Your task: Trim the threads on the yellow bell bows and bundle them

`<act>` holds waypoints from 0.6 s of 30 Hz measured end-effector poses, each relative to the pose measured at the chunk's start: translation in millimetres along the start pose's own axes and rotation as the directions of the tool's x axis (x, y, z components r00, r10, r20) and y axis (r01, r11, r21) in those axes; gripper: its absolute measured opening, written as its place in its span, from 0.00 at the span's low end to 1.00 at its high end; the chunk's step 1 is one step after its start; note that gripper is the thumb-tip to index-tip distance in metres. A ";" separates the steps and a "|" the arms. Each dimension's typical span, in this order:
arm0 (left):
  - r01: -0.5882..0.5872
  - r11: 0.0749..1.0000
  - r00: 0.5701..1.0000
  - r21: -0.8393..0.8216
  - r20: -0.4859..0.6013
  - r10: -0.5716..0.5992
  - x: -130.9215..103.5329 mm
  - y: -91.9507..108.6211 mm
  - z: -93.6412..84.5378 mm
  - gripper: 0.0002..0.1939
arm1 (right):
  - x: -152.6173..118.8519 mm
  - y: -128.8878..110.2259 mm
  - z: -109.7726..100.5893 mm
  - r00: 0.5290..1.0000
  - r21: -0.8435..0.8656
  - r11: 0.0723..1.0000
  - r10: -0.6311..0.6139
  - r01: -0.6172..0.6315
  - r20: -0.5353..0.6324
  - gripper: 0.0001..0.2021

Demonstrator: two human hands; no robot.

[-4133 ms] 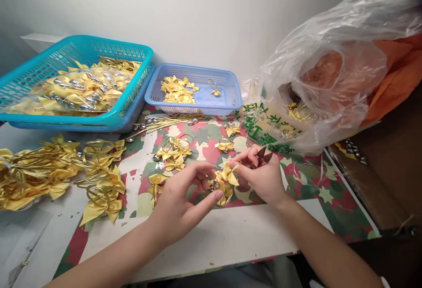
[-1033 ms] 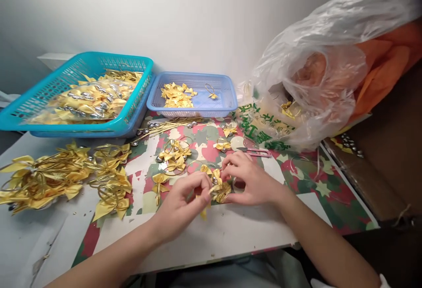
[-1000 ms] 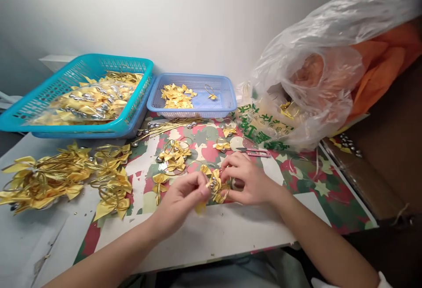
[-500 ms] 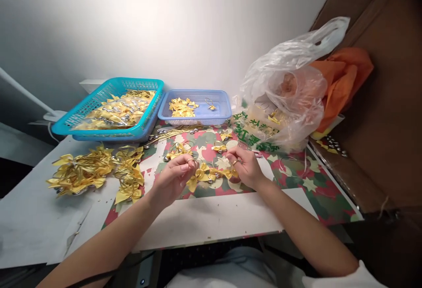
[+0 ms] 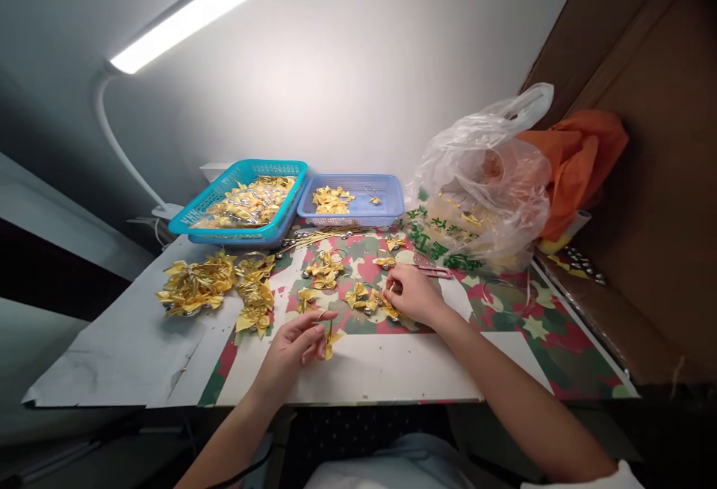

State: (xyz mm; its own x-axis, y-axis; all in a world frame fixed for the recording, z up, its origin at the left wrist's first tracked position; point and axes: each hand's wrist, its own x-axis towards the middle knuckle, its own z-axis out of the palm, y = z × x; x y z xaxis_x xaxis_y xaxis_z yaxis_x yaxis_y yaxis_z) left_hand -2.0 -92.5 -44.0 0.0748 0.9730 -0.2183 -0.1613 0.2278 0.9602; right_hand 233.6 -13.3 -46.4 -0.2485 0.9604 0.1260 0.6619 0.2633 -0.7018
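Note:
My left hand (image 5: 299, 343) is near the front of the table, fingers closed on a thin gold loop with a yellow ribbon bow (image 5: 330, 347) hanging below the fingertips. My right hand (image 5: 411, 295) is lowered over the patterned sheet, fingers curled at the gold bows (image 5: 389, 310) on its left side; what its fingertips hold is hidden. Gold bows with silver bells (image 5: 326, 270) lie in small groups between and beyond the hands. Two larger heaps of gold bows, one wide (image 5: 196, 287) and one narrow (image 5: 255, 295), lie on the left.
Behind are a turquoise basket (image 5: 238, 234) of bows and bells and a blue basket (image 5: 386, 209) with more bows. A plastic bag (image 5: 482, 175) and orange cloth (image 5: 588, 160) stand at right. A lit lamp (image 5: 213, 7) hangs over the back left.
The view has tilted up and shifted left, bringing in the lamp. My left hand has moved down towards the front edge, a bow now visible hanging from it; my right hand has turned down onto the bows.

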 end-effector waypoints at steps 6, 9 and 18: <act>-0.033 0.986 0.995 -0.163 -0.100 0.017 3.8 -19.4 -5.9 0.16 | 3.4 -8.4 1.3 0.997 0.200 0.979 -0.057 0.045 0.054 0.06; -0.053 0.980 0.992 -0.192 -0.122 0.030 3.5 -21.7 -5.7 0.16 | 9.9 -10.7 10.6 0.992 0.219 0.975 0.002 -0.028 0.123 0.05; -0.080 0.968 0.988 -0.237 -0.145 0.046 -0.1 -19.2 -4.8 0.13 | 32.3 -10.2 19.6 0.950 0.011 0.970 0.234 -0.241 0.205 0.09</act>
State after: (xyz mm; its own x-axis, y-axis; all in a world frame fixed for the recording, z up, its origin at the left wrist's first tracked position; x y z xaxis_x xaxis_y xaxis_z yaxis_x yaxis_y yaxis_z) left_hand -3.7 -96.8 -63.3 -0.0765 0.9774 -0.1972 -0.3957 0.1517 0.9058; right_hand 204.9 13.2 -48.9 -0.2265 0.9556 -0.1884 0.6945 0.0228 -0.7191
